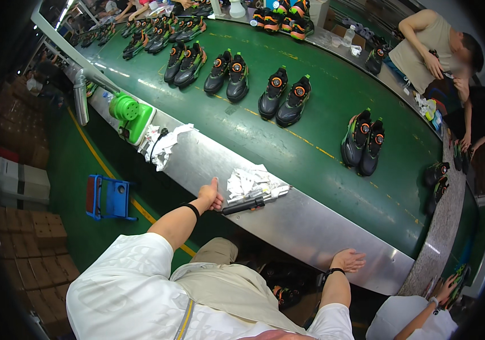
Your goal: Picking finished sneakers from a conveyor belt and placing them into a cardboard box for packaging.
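My left hand (211, 196) rests on the near edge of the metal ledge (310, 226), fingers curled and thumb up. A black rod-shaped tool (243, 205) lies on the ledge with its near end right against that hand; a grip on it does not show. Crumpled white paper (248, 182) sits just behind the tool. My right hand (349, 260) lies further right on the ledge's edge, fingers spread and holding nothing. Both wrists wear black bands. The nearest pair of dark shoes with orange dials (363, 141) stands on the green conveyor belt (288, 141).
More shoe pairs (285, 97) run along the belt toward the far left. A green fan-like device (132, 113) and white rags (163, 144) sit on the ledge to the left. A blue stool (107, 197) stands on the floor. Other people sit at the far right (435, 48) and lower right (424, 317).
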Tool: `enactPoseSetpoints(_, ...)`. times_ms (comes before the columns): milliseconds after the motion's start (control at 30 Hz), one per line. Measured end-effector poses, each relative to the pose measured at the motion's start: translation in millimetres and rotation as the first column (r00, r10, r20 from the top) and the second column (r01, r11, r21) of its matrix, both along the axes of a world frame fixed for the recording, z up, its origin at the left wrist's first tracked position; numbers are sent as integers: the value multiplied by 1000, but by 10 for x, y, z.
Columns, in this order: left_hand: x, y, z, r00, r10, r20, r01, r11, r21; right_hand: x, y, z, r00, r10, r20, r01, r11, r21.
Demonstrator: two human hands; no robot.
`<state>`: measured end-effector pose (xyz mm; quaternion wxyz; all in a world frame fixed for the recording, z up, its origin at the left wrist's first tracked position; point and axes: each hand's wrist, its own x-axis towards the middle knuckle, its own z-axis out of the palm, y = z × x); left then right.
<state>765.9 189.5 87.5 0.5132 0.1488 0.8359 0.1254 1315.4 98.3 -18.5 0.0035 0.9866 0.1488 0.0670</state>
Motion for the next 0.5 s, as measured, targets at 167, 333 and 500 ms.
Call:
enactPoseSetpoints(167,5,20,-11,1000,-2,2,2,1000,1,24,13,8,1000,5,2,-5,1000,-7)
enactPoseSetpoints(333,15,20,8,1000,-4,-7,4,1000,5,28,-5,-37,1000,5,25,-5,1000,-5)
enactPoseSetpoints(500,-53,2,2,999,33,-5,-33,999,23,19,85,-70,997,51,54,-52,999,1)
